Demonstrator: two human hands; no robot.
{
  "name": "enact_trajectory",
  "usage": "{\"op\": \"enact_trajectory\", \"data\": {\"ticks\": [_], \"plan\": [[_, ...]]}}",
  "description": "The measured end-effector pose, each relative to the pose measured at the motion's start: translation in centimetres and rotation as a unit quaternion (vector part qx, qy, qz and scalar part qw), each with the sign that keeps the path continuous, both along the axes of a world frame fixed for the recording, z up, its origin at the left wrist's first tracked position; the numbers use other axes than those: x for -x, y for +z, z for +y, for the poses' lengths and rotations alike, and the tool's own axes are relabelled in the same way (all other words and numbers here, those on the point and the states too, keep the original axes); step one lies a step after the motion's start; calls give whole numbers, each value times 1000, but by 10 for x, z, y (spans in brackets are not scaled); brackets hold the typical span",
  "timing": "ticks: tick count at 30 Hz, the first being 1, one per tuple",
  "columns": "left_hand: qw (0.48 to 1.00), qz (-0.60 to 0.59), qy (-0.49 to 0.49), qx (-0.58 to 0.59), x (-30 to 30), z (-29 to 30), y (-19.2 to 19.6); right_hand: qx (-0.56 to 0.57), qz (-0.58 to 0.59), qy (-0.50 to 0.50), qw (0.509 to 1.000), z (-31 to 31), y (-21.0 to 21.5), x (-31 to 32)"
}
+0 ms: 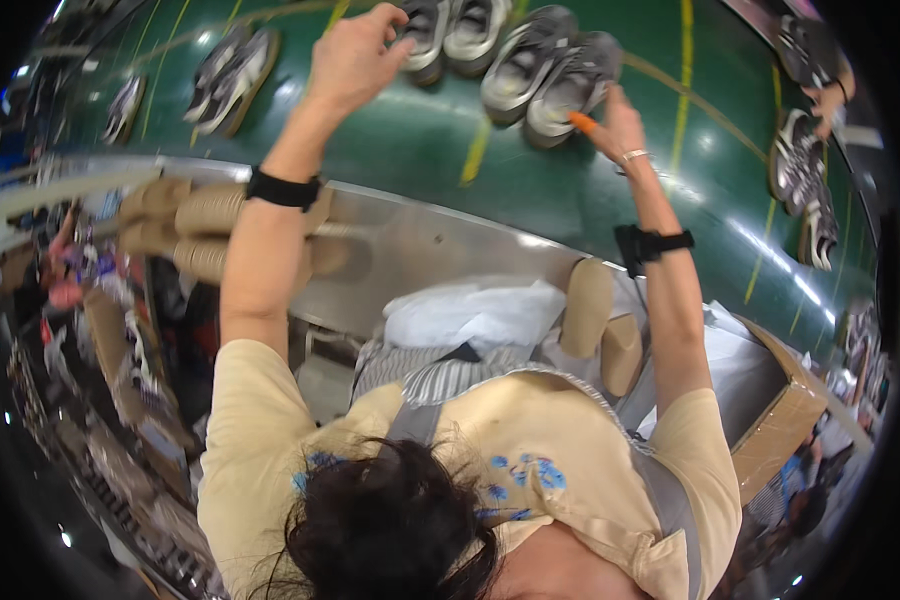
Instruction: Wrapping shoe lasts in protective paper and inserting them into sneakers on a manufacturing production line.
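At the top centre, two pairs of grey sneakers with pale linings lie on the green belt. My right hand (620,128) grips the heel end of the rightmost sneaker (577,85), its orange-covered digit against the heel and the other fingers along the outer side. That sneaker's mate (527,62) lies against its left side. My left hand (358,62) is beside the leftmost sneaker (425,38) of the other pair, fingers bent and thumb apart, nothing visible between them. Another sneaker (473,32) stands just right of that one. Both wrists wear black straps.
More sneakers (232,82) lie along the green belt (390,150) at left. At right, another person's hand (828,105) is near dark sneakers. Beige shoe lasts (210,210) lie on the metal ledge (420,240). A cardboard box (780,430) stands by my right side.
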State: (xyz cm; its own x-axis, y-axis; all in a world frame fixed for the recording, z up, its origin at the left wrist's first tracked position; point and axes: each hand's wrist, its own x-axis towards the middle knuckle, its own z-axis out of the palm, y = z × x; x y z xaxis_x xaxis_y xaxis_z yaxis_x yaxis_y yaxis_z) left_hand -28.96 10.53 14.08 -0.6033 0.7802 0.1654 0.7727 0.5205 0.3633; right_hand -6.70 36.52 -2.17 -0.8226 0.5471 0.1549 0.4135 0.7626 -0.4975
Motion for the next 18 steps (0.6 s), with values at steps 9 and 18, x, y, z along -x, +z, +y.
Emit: {"op": "enact_trajectory", "data": {"ticks": [9, 18], "plan": [[955, -280, -70, 72, -14, -227, 31, 317, 91, 277, 902, -242, 93, 39], [984, -152, -16, -92, -80, -233, -2, -19, -152, 332, 931, -275, 32, -75]]}}
